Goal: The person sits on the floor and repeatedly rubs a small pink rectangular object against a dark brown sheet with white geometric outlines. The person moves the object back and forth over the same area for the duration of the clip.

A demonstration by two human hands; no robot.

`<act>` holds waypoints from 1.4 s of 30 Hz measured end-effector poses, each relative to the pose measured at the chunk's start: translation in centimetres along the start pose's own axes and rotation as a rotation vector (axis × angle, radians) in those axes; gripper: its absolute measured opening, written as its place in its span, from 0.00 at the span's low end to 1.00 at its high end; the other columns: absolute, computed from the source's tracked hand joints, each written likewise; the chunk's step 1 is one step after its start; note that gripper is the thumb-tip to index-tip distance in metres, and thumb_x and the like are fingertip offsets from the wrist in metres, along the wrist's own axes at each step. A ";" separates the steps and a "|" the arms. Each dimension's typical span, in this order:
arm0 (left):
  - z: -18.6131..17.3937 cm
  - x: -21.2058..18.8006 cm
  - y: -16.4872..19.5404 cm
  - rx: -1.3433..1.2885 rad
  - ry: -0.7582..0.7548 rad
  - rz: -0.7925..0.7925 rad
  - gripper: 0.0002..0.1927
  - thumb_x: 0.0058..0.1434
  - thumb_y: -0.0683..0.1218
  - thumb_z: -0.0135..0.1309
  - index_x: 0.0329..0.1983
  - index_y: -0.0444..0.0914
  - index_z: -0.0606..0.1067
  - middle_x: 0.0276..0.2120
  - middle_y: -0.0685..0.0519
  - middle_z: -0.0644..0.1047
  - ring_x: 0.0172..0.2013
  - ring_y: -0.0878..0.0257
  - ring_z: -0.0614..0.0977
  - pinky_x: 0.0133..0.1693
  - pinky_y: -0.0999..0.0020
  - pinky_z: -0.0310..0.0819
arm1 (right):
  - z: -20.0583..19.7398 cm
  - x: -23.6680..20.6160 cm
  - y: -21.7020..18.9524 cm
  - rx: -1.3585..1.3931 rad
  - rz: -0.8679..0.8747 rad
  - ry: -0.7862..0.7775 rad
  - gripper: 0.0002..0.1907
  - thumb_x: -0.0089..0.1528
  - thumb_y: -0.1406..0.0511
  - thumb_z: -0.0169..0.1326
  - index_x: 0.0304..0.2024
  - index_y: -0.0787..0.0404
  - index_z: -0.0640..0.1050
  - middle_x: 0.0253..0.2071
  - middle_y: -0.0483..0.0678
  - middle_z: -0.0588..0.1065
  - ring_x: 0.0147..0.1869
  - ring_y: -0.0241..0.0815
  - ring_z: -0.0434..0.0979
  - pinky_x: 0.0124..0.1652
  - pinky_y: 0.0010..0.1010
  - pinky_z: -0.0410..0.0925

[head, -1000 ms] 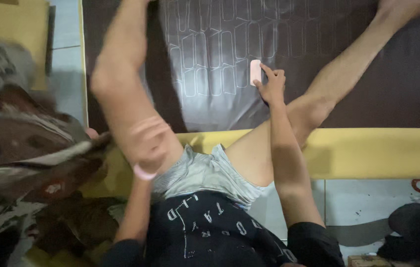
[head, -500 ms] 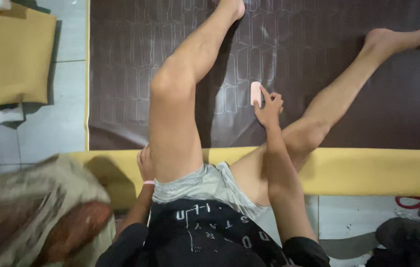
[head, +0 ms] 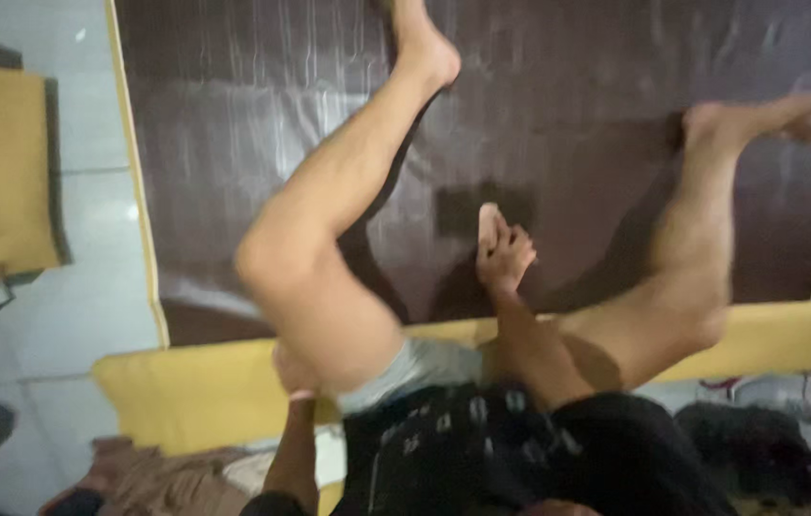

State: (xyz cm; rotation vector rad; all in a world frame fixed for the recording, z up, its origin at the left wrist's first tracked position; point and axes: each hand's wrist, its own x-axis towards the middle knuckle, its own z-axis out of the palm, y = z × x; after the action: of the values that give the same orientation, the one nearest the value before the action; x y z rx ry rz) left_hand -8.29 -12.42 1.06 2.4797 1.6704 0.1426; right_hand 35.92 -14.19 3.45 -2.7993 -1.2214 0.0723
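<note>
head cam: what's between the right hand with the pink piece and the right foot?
Only bare dark brown sheet lies between the right hand holding the pink piece and the right foot, in the head view.

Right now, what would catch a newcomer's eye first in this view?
First the person's two bare legs, spread across a big dark brown sheet on the floor. Between them the right hand presses a small pale pink block onto the sheet. The left hand sits low at left, under the raised thigh, against a long yellow cushion that runs along the sheet's near edge.
</note>
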 end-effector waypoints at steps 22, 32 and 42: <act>-2.3 4.7 1.5 -0.197 0.331 -0.012 0.17 0.60 0.48 0.54 0.50 0.37 0.75 0.50 0.41 0.76 0.57 0.44 0.75 0.64 0.45 0.62 | -1.5 4.7 -2.6 0.072 -0.179 0.197 0.30 0.62 0.53 0.55 0.65 0.52 0.72 0.53 0.59 0.69 0.53 0.59 0.70 0.48 0.54 0.62; -4.2 8.0 3.0 -0.709 0.787 -0.388 0.09 0.70 0.35 0.57 0.52 0.30 0.74 0.46 0.45 0.78 0.43 0.59 0.80 0.47 0.64 0.78 | -1.4 7.1 2.5 0.631 -0.221 -0.100 0.28 0.65 0.53 0.58 0.68 0.43 0.72 0.60 0.52 0.66 0.62 0.50 0.68 0.61 0.51 0.62; -11.9 19.0 16.0 -0.821 0.620 0.108 0.09 0.64 0.35 0.58 0.48 0.33 0.75 0.40 0.46 0.78 0.38 0.54 0.80 0.43 0.65 0.76 | -0.9 6.6 5.0 0.403 -0.511 -0.235 0.32 0.59 0.50 0.66 0.65 0.36 0.74 0.61 0.52 0.63 0.62 0.55 0.64 0.54 0.54 0.61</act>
State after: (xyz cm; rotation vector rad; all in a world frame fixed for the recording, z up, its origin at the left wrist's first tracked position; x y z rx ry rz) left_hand 11.54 0.11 15.46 1.9444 1.2280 1.4056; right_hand 44.12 -12.82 3.78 -2.1175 -1.7091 0.5528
